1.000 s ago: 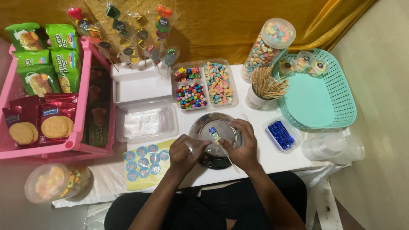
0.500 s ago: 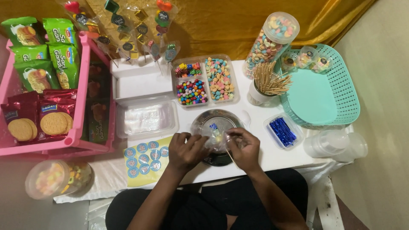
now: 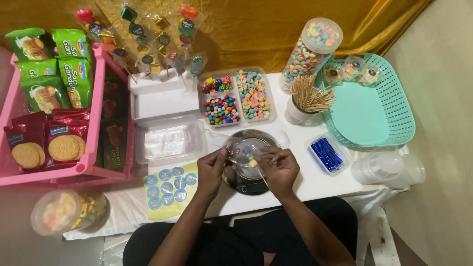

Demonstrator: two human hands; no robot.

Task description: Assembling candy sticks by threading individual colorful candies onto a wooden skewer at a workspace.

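Clear plastic catches the light between our hands: we pinch a small clear bag (image 3: 245, 153) of candies above a round dark plate (image 3: 246, 183) at the near edge of the white table (image 3: 315, 184). Our left hand (image 3: 212, 170) has its fingers closed on the bag's left side, and our right hand (image 3: 278, 166) has its fingers closed on the right side, with a thin stick showing just under it.

To the far left, a pink rack (image 3: 93, 162) holds green snack packets (image 3: 49, 64) at the back and red biscuit packets (image 3: 47, 143) in front. Near our left wrist lies a yellow sheet of round blue stickers (image 3: 167, 189). Behind the plate sit a clear empty tray (image 3: 170, 140), a divided tray of coloured candies (image 3: 236, 96), and a white block with wrapped sweets on sticks (image 3: 148, 54). A tall jar of pastel candies (image 3: 308, 54) and a cup of wooden skewers (image 3: 305, 98) stand to the right, next to a teal basket (image 3: 389, 106). A small box of blue twist ties (image 3: 326, 153) lies just right of our right hand.

Bare tabletop shows only in narrow strips around the plate and along the near edge.
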